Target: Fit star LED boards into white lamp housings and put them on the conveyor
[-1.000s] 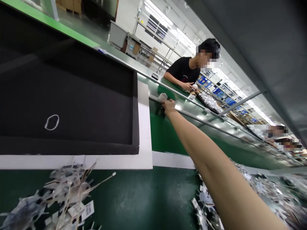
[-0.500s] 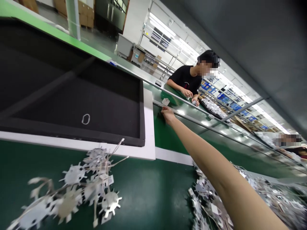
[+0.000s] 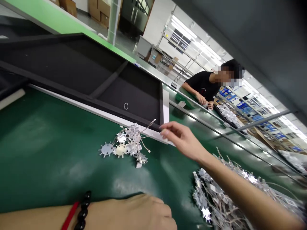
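Note:
My right hand hangs over the right front corner of the black tray, thumb and fingers apart, with nothing between them. Low in the view lies my left hand, back up, a red band and black beads at its wrist; its fingertips are hidden. Between the hands and to the left, a small group of silver, gear-shaped metal pieces with thin white cables sits on the green table. A larger heap of such pieces is at the lower right, partly behind my right forearm.
A metal rail runs beyond my right hand, with a small metal piece near it. Across it, a person in a black shirt handles small parts. A dark overhead panel covers the upper right.
My right hand has drawn back from the rail toward the tray corner and its fingers have opened. My left hand has come into view at the bottom. The view has shifted left.

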Motion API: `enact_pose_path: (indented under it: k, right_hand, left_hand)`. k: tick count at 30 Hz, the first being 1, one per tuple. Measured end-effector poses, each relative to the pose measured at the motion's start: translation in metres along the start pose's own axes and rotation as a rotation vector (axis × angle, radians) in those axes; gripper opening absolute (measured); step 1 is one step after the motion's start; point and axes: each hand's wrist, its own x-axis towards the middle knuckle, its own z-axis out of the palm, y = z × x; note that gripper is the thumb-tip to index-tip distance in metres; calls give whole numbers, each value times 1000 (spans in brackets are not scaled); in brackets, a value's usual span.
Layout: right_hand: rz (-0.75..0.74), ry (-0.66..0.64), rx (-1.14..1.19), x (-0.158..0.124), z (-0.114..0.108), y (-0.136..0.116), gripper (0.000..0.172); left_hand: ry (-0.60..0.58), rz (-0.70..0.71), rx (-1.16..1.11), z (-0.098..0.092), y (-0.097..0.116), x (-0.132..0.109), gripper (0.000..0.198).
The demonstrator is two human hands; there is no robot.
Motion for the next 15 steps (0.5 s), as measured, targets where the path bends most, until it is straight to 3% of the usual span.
enact_pose_path:
  k: [3, 5, 8, 11, 15]
  right_hand:
    - [79, -350, -111, -22, 24, -13, 31]
    - [161, -429, -64, -28, 39, -11, 45]
    - [184, -379, 38, -29, 51, -3, 52]
    - [122, -273, 39, -28, 50, 2, 55]
    - [35, -161, -16, -25, 42, 5, 45]
  left_hand:
    - [-14, 36, 34, -1, 3, 2, 28]
    - [-21, 55, 62, -3, 4, 2, 29]
    - [-20, 76, 106, -7, 7, 2, 30]
    - [-13, 94, 141, -10, 9, 2, 29]
    - [-11, 127, 179, -9, 9, 4, 28]
